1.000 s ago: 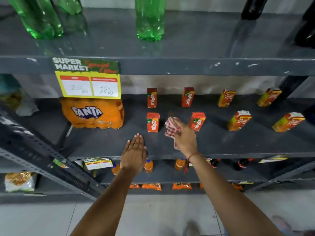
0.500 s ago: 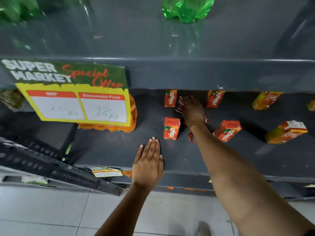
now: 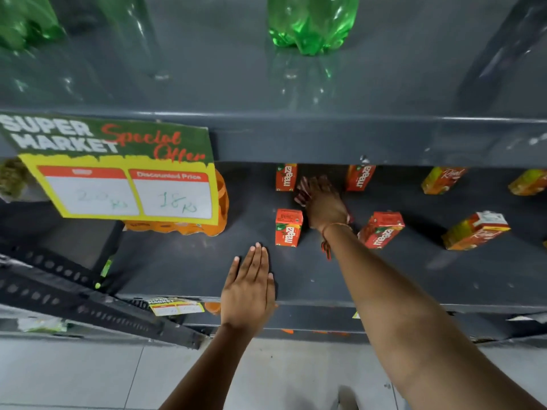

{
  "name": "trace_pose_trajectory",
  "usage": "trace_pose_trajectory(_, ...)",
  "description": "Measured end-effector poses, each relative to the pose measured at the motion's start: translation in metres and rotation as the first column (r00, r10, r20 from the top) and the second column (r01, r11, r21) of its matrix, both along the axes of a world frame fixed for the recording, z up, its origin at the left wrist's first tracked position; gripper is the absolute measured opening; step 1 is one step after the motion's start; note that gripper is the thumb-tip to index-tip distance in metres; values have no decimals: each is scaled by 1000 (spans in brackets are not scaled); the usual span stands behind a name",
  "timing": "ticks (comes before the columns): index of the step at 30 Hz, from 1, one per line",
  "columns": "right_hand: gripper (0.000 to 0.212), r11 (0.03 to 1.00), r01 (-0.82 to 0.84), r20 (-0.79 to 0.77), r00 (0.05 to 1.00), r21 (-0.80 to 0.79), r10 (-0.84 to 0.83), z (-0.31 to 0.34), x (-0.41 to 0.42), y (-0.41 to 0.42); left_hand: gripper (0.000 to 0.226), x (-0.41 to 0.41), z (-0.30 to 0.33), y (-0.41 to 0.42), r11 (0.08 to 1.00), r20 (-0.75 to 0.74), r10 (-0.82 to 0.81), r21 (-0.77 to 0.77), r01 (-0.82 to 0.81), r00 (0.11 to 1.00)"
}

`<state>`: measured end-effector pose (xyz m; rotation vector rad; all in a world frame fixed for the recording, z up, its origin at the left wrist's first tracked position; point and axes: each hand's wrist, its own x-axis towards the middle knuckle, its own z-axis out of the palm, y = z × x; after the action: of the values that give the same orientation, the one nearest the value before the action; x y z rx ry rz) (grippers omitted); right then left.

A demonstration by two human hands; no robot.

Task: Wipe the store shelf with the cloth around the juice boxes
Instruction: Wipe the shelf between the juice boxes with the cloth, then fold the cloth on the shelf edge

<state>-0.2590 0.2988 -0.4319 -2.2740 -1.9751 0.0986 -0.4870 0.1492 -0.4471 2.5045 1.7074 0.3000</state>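
**Wiping deep between the juice boxes on the middle shelf**

Seen from above, a person leans over a dark grey store shelf [image 3: 183, 270], both bare arms reaching away from the viewer.

Nearest, the left hand [image 3: 248, 291] lies flat and open on the shelf's front edge, fingers straight and together, palm down. It holds nothing and looks to be bracing the body.

Just beyond its fingertips stands an upright red juice box [image 3: 288, 227]. To the right of that box the right forearm crosses the shelf, with a second red box [image 3: 381, 229] leaning just to the right of the wrist.

Farther in, the right hand [image 3: 324, 204] presses down on a red-and-white checked cloth [image 3: 302, 192], fingers curled over it; only a fringe of cloth shows at the hand's left edge. The hand sits in the lane between the boxes, reaching toward the far row, where two more red boxes [image 3: 286, 176] [image 3: 359, 176] stand on either side of it. Yellow-and-red boxes [image 3: 475, 230] sit well off to the right.

The wiping stroke appears to be at its deepest reach. The next move likely calls for drawing the cloth back or sideways without knocking the close boxes, especially the leaning one
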Motion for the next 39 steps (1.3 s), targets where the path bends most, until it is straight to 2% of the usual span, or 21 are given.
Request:
trace_pose_trajectory(2,79,999,26,-25,999,-29,-27,6,-8,-17,56,0,1,0,1000,4,-7,3,7,1000)
trace_pose_trajectory(5,85,991,117,-154,980,-67,-126,16,-15,-37,56,-1,0,0,1000,1,-16,3,16,1000)
trace_pose_trajectory(8,82,982,158,-235,955,-105,-179,17,-22,-52,57,-2,0,0,1000,-4,-14,0,14,1000)
trace_pose_trajectory(14,70,988,139,-231,961,-61,-149,16,-30,-92,58,-4,3,-1,999,-13,-35,-5,35,999)
trace_pose_trajectory(16,72,989,136,-218,965,-56,-145,21,-36,-111,59,-4,2,-1,999,-21,-42,-14,41,999)
trace_pose_trajectory(24,63,995,10,-197,980,-102,-30,38,-50,-197,76,-6,9,1,992,-15,-86,-95,84,996)
trace_pose_trajectory(28,59,977,-134,-188,977,-164,102,53,-64,-247,85,-9,10,4,984,-16,-111,-145,108,994)
trace_pose_trajectory(31,45,912,-272,-345,925,-306,160,76,-70,-279,88,-13,13,5,975,4,-139,-174,137,990)
trace_pose_trajectory(33,45,857,-374,-400,889,-354,222,80,-72,-292,82,-17,15,4,969,4,-152,-196,150,988)
trace_pose_trajectory(36,55,898,-345,-441,874,-273,202,76,-76,-292,67,-25,19,0,963,-6,-163,-218,158,987)
trace_pose_trajectory(39,66,938,-320,-385,889,-135,248,80,-83,-276,54,-38,18,-4,961,31,-148,-232,151,988)
